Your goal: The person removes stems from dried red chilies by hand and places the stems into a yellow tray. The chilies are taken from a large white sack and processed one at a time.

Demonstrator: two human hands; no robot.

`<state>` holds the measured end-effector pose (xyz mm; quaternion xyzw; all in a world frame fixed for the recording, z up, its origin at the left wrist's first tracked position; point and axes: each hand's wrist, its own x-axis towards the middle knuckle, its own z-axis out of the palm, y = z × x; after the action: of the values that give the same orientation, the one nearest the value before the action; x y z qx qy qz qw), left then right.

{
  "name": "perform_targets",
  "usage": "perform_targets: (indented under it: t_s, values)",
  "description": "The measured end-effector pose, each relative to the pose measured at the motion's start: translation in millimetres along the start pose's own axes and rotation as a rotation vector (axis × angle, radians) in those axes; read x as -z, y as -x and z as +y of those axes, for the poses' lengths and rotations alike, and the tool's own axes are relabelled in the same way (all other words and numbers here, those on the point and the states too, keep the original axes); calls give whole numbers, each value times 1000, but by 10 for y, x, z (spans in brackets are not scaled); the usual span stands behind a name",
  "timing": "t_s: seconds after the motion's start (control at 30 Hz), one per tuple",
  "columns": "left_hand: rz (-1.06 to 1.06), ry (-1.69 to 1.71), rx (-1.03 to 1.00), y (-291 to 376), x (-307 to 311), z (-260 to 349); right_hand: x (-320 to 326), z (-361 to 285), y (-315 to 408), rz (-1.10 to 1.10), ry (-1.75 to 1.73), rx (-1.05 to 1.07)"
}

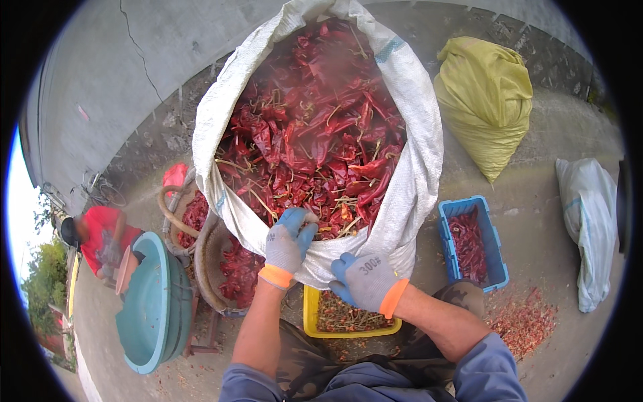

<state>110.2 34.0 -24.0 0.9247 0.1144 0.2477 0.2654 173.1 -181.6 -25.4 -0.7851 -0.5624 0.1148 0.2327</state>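
A white woven sack (422,145) stands wide open before me, filled with dried red chili peppers (321,130), many with pale stems. My left hand (290,241), in a grey and blue glove with an orange cuff, is at the sack's near rim with its fingertips over the peppers; whether it grips anything cannot be told. To its right, my right hand (365,284), gloved the same way, has its fingers curled on the folded near edge of the sack. Below the sack, partly hidden by it, sits a yellow plastic basin (351,333) holding stems and pepper bits.
Left are baskets (203,266) of red peppers and a large teal tub (166,301), with a person in red (108,236) beyond. Right are a blue crate (444,246) of peppers, a yellow-green sack (485,95), a pale sack (587,221) and scattered pepper bits (525,319).
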Motion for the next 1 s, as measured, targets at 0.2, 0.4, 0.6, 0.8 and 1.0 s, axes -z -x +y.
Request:
perform_targets:
  t_s: [0.2, 0.4, 0.6, 0.8, 1.0]
  values:
    - [5, 595, 444, 5, 211, 243, -158, 110, -15, 232, -28, 87]
    - [-61, 792, 539, 113, 417, 299, -119, 87, -64, 349, -159, 19]
    - [-172, 748, 449, 371, 333, 276, -17, -25, -128, 540, -470, 27]
    - [-176, 700, 404, 467, 417, 257, -6, -14, -132, 460, -492, 17]
    - [321, -144, 158, 840, 1303, -748, 20, 19, -16, 331, -304, 181]
